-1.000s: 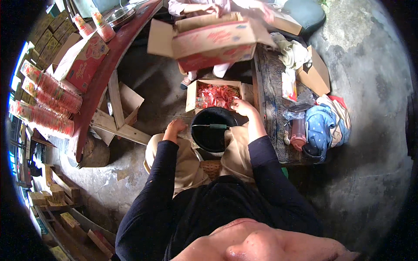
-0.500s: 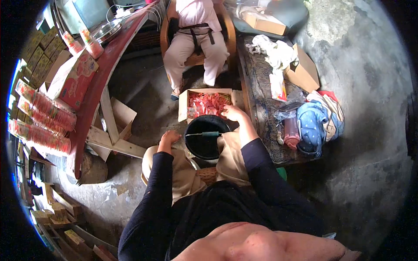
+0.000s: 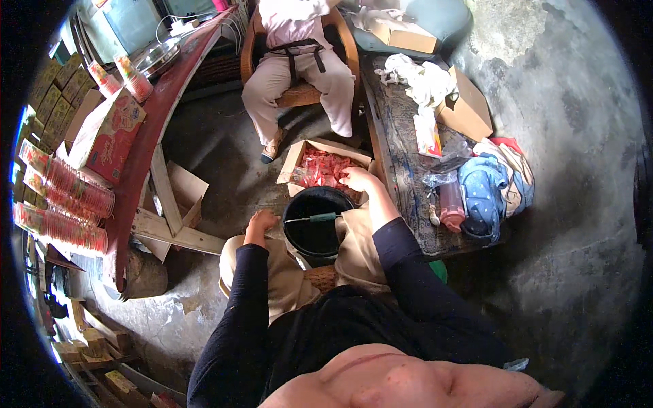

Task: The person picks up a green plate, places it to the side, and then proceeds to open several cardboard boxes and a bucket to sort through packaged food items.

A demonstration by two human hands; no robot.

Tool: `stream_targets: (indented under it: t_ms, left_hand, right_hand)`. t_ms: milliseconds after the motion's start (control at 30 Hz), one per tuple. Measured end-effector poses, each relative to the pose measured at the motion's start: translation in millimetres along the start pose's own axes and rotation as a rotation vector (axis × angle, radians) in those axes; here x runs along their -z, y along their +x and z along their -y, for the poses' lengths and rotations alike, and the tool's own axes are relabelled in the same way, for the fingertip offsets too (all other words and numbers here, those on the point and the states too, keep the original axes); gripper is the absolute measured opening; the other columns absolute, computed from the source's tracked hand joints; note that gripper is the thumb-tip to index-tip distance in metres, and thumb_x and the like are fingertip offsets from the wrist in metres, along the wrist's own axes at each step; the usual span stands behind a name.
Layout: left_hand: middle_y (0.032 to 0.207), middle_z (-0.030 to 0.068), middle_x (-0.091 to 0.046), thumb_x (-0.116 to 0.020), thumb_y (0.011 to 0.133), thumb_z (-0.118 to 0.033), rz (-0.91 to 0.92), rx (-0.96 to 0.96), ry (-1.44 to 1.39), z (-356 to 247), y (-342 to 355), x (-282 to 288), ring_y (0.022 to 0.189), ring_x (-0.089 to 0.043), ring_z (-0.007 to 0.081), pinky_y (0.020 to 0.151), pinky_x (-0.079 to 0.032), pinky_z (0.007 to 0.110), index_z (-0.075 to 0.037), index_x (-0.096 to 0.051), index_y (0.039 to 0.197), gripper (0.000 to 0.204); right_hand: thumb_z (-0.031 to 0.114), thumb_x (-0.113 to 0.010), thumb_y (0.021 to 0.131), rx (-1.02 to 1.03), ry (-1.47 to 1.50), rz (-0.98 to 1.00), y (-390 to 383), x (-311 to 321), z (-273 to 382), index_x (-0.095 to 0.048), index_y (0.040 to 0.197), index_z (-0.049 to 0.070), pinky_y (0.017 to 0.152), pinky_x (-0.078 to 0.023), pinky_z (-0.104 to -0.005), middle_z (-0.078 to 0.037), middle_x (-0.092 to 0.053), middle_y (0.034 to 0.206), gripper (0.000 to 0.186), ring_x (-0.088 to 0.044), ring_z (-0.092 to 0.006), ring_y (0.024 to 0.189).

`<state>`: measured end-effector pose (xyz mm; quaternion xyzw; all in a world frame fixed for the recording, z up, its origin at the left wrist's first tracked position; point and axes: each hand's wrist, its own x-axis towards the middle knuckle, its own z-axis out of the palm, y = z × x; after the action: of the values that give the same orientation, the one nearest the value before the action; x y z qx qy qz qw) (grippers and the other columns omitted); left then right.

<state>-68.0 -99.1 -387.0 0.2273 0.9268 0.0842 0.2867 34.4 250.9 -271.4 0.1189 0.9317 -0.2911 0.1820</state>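
A small open cardboard box [image 3: 292, 163], filled with red, clear-wrapped packets [image 3: 323, 167], sits on the floor beyond my knees. My right hand [image 3: 360, 181] reaches to its near right side, fingers bent over the rim beside the packets; the fingertips are partly hidden. Between my knees stands a black bucket [image 3: 309, 239] with a wire handle and a green grip [image 3: 322, 218] lying across its mouth. Dark shadow hides what the bucket holds. My left hand [image 3: 262, 222] hovers by my left knee, left of the bucket, empty with loosely bent fingers.
Stacked plastic cups [image 3: 61, 228] and a red carton [image 3: 109, 139] stand on the red table [image 3: 146, 146] at left. A person [image 3: 299, 75] sits opposite in a wicker chair. On the low bench [image 3: 401, 170] at right lie clothes [image 3: 486, 194] and a pink bottle [image 3: 451, 207].
The cardboard box has turned clockwise, its right side now nearer me. My right hand has shifted slightly left with it. The seated person's feet have moved; my left hand stays about where it was.
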Motion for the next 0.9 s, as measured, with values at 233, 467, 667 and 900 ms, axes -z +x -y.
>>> stream_targets:
  t_ms: [233, 467, 667, 900]
  left_hand:
    - [0.119, 0.018, -0.058, -0.058, 0.083, -0.045, -0.054, 0.007, -0.031, -5.0, -5.6, -0.1, 0.115, -0.053, 0.0338, 0.096, -0.043, 0.043, -0.006, -0.065, 0.108, 0.047]
    - [0.12, 0.0185, -0.058, -0.053, 0.084, -0.048, -0.091, -0.053, 0.04, 26.2, 3.3, -9.9, 0.114, -0.053, 0.0342, 0.097, -0.042, 0.043, -0.005, -0.064, 0.11, 0.051]
    - [0.118, 0.0171, -0.059, -0.057, 0.083, -0.046, -0.111, -0.065, -0.034, 19.7, 4.6, 10.7, 0.114, -0.054, 0.0337, 0.095, -0.043, 0.043, -0.007, -0.065, 0.109, 0.048]
    - [0.119, 0.0162, -0.06, -0.055, 0.085, -0.045, -0.158, 0.013, -0.037, 10.5, 11.7, 13.7, 0.114, -0.054, 0.0327, 0.095, -0.043, 0.043, -0.008, -0.063, 0.113, 0.047]
  right_hand:
    - [0.034, -0.055, 0.09, 0.024, -0.057, -0.005, -2.3, 2.5, 0.5, -0.046, 0.13, -0.001, 0.101, -0.039, -0.0372, -0.022, -0.05, 0.13, 0.054, -0.049, -0.0334, 0.12]
    - [0.033, -0.056, 0.089, 0.098, -0.068, -0.005, -5.5, 1.8, 17.8, -0.048, 0.127, -0.003, 0.098, -0.041, -0.0372, -0.022, -0.053, 0.126, 0.052, -0.052, -0.0321, 0.117]
    - [0.03, -0.058, 0.09, 0.058, 0.008, -0.003, 8.7, -7.3, 6.1, -0.042, 0.132, -0.005, 0.091, -0.046, -0.0341, -0.021, -0.058, 0.122, 0.057, -0.061, -0.0262, 0.104]
    - [0.03, -0.057, 0.089, 0.021, -0.076, -0.04, 8.9, -7.8, 2.2, -0.044, 0.13, -0.004, 0.103, -0.037, -0.0342, -0.021, -0.048, 0.132, 0.055, -0.048, -0.0301, 0.123]
